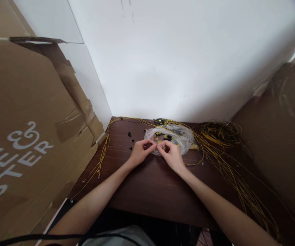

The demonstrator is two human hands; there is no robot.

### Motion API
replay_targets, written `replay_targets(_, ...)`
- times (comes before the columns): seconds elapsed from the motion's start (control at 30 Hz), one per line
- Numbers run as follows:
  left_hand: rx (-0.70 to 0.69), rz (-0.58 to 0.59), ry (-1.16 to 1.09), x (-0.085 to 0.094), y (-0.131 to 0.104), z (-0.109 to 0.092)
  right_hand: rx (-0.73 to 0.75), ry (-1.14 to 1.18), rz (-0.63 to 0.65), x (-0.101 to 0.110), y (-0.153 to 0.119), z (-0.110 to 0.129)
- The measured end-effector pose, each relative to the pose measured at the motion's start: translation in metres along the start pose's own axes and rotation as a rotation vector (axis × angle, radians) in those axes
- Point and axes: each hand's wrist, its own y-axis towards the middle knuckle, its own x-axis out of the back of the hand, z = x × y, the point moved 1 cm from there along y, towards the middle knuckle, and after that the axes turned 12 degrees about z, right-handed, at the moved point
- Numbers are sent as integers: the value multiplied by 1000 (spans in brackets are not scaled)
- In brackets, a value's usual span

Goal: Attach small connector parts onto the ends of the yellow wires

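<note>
My left hand and my right hand meet fingertip to fingertip over the front edge of a clear plastic bag. Both are pinched closed, and whatever sits between the fingertips is too small to make out. Small black and yellow parts lie in the bag, just beyond my fingers. Thin yellow wires run beside and behind the bag. Several small black pieces are scattered on the dark brown table, left of my left hand.
A coil of yellow and black wire lies at the back right, with long strands trailing toward the front right. More yellow wires run along the left edge. Cardboard stands at left, another brown panel at right, a white wall behind.
</note>
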Motion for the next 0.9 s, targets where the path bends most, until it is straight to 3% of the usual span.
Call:
replay_targets(0.57,-16,-13,152,-2,-1,-6,89,-109,-10,-1,0,-1)
replay_targets(0.73,-82,-45,319,-2,-3,-13,51,-81,-25,-2,0,-1)
replay_targets(0.9,-250,-39,595,-1,-7,-16,-18,-2,-11,-3,-2,-2)
